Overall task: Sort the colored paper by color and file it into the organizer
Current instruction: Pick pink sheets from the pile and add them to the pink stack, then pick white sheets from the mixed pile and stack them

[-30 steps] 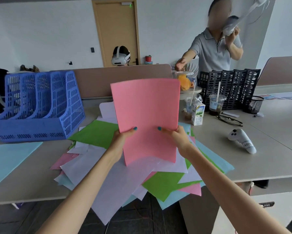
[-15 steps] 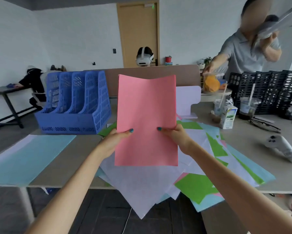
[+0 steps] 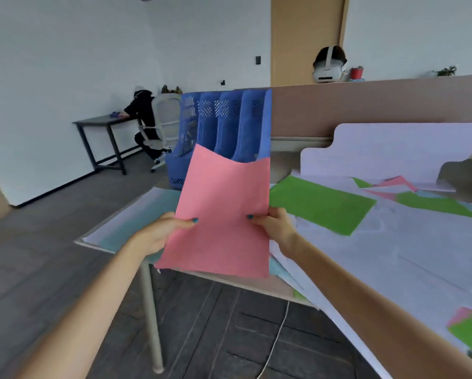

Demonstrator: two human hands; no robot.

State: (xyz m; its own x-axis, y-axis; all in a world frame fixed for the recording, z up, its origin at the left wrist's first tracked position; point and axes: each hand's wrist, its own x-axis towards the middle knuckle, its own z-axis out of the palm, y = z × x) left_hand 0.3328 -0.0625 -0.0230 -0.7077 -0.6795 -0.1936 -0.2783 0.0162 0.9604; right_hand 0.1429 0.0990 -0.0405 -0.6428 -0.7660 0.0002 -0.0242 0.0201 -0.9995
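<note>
Pink paper (image 3: 225, 198), left hand (image 3: 161, 233), right hand (image 3: 276, 225) gripping

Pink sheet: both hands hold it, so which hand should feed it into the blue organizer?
Probably left. The left hand pinches the pink sheet on the edge toward the blue organizer, which stands ahead and slightly left; the right hand sits beside the loose paper pile.
</note>
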